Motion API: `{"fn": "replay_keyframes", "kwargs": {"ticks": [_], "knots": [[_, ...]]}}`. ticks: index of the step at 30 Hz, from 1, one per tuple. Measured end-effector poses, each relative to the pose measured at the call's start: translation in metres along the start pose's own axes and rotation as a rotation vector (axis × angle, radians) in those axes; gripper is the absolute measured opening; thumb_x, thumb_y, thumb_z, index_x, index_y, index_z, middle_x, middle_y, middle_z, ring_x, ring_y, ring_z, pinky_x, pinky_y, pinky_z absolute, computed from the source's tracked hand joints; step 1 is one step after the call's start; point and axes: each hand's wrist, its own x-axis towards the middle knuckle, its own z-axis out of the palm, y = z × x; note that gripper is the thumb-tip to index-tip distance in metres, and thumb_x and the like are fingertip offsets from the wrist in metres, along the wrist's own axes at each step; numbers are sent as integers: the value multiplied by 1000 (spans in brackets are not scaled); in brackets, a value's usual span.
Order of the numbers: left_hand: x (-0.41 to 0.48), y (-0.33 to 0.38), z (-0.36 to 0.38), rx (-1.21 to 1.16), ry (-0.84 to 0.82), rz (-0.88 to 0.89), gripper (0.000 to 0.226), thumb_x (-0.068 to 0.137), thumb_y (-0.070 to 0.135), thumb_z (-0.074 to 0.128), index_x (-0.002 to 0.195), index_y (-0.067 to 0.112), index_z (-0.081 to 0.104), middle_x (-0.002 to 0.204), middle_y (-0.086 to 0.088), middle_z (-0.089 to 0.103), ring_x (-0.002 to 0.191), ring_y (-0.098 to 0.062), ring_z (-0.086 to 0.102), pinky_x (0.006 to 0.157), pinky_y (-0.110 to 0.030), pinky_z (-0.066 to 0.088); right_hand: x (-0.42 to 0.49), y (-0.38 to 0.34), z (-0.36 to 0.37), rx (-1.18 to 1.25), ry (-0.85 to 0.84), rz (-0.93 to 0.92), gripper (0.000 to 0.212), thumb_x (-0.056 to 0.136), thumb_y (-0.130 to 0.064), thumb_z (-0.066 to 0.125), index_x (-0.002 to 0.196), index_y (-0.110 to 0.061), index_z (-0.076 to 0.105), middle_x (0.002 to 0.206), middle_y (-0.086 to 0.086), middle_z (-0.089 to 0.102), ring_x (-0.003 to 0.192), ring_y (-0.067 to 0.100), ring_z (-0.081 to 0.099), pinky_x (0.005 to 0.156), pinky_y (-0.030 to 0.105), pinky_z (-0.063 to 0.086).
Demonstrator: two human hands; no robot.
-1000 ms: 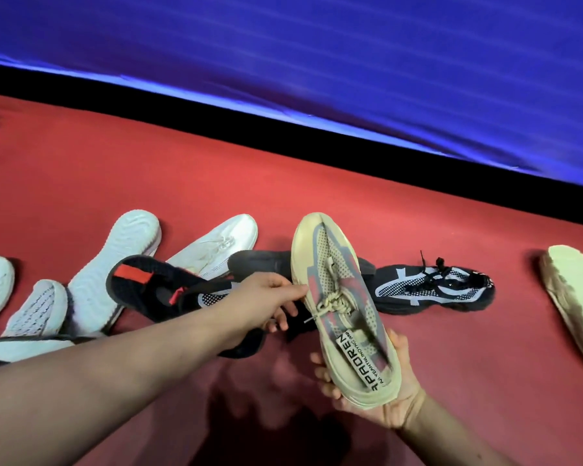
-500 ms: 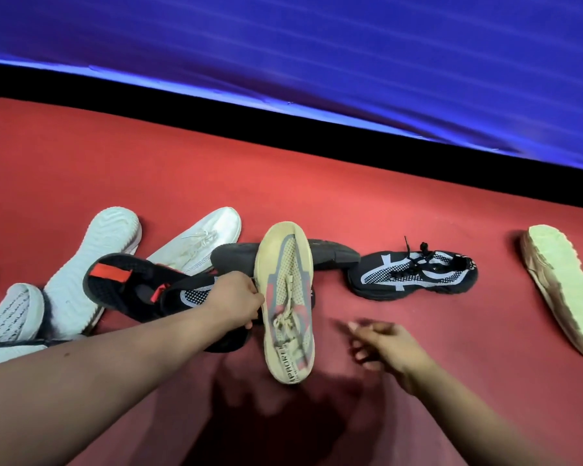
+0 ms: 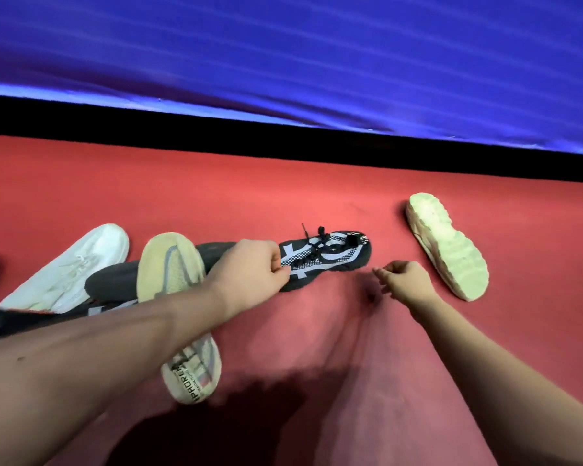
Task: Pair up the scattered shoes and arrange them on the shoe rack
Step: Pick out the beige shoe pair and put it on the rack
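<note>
the black shoe [image 3: 330, 260] lies on the red floor [image 3: 216, 203] straight ahead of the left hand [image 3: 249, 269]. its long axis runs across the view from left to right, tipping slightly away at the right end. the left hand is the nearer one: its curled fingers pinch the shoe's left end. the right hand [image 3: 406, 279] hangs just beside the other end, loosely curled and holding nothing.

the shoe is soft open mesh, black with white bands, with thin black laces loose on top. it looks light and floppy, so lifted by one end it would probably droop.

under the left forearm lies a beige shoe [image 3: 175, 274] with a knit upper and a thick rubbery rim. to the right, well apart, a pale green shoe [image 3: 448, 247] lies sole up, chunky and ridged. a white shoe [image 3: 71, 267] lies at the left.
</note>
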Motion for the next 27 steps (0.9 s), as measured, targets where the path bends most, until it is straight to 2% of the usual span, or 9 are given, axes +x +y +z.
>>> {"fn": "replay_keyframes", "kwargs": {"ticks": [2, 4, 5, 8, 12, 16, 20, 24, 27], "knots": [[14, 21, 15, 11, -29, 52, 22, 81, 30, 60, 68, 13, 54, 67, -4, 64, 70, -28, 61, 66, -33, 49, 6, 8, -23, -94, 45, -14, 27, 81, -31, 67, 70, -6, 67, 69, 14, 69, 74, 31, 66, 71, 38, 51], [26, 39, 31, 24, -51, 68, 23, 81, 30, 60, 69, 12, 55, 67, -4, 64, 69, -28, 61, 63, -32, 47, 13, 20, -49, -258, 150, -31, 25, 81, -29, 65, 77, -5, 67, 85, 16, 69, 83, 30, 63, 69, 30, 43], [31, 45, 38, 26, -56, 67, 23, 81, 31, 60, 69, 12, 55, 67, -4, 64, 69, -28, 61, 63, -32, 47, 15, 26, -60, -336, 229, -35, 25, 79, -30, 65, 82, -5, 65, 95, 17, 65, 90, 33, 60, 70, 30, 42], [42, 62, 57, 38, -74, 77, 23, 81, 32, 60, 68, 13, 55, 66, -1, 63, 68, -27, 61, 64, -31, 48, 26, 49, -92, -490, 399, 59, 57, 70, -43, 73, 109, -7, 52, 115, 15, 46, 110, 35, 44, 84, 43, 45], [49, 74, 71, 81, -124, 96, 25, 82, 35, 58, 64, 19, 50, 60, 5, 57, 64, -21, 57, 64, -31, 49, 38, 67, -113, -412, 312, 290, 95, 55, -53, 83, 128, -15, 36, 130, 13, 37, 125, 33, 35, 96, 48, 39], [55, 82, 75, 129, -153, 110, 23, 83, 35, 57, 67, 20, 52, 61, 7, 56, 65, -18, 53, 64, -28, 47, 47, 86, -108, -219, 173, 303, 119, 52, -47, 87, 145, -24, 17, 141, 17, 28, 133, 37, 29, 106, 46, 32], [54, 83, 77, 137, -194, 106, 22, 84, 36, 57, 69, 20, 53, 62, 7, 55, 65, -17, 53, 64, -29, 46, 62, 99, -103, -253, 177, 325, 121, 53, -52, 85, 145, -19, 14, 135, 21, 44, 127, 39, 39, 103, 43, 33], [47, 77, 75, 171, -225, 101, 23, 85, 36, 57, 68, 22, 50, 60, 8, 51, 64, -17, 51, 62, -26, 41, 58, 99, -95, -179, 308, 333, 100, 45, -46, 86, 124, -11, 36, 123, 14, 53, 122, 37, 43, 93, 47, 42], [41, 65, 69, 194, -214, 47, 24, 85, 37, 58, 69, 21, 50, 61, 8, 51, 64, -17, 50, 62, -26, 41, 46, 88, -95, -139, 429, 252, 91, 45, -44, 84, 118, -10, 43, 120, 13, 51, 120, 35, 45, 91, 52, 44]]}}
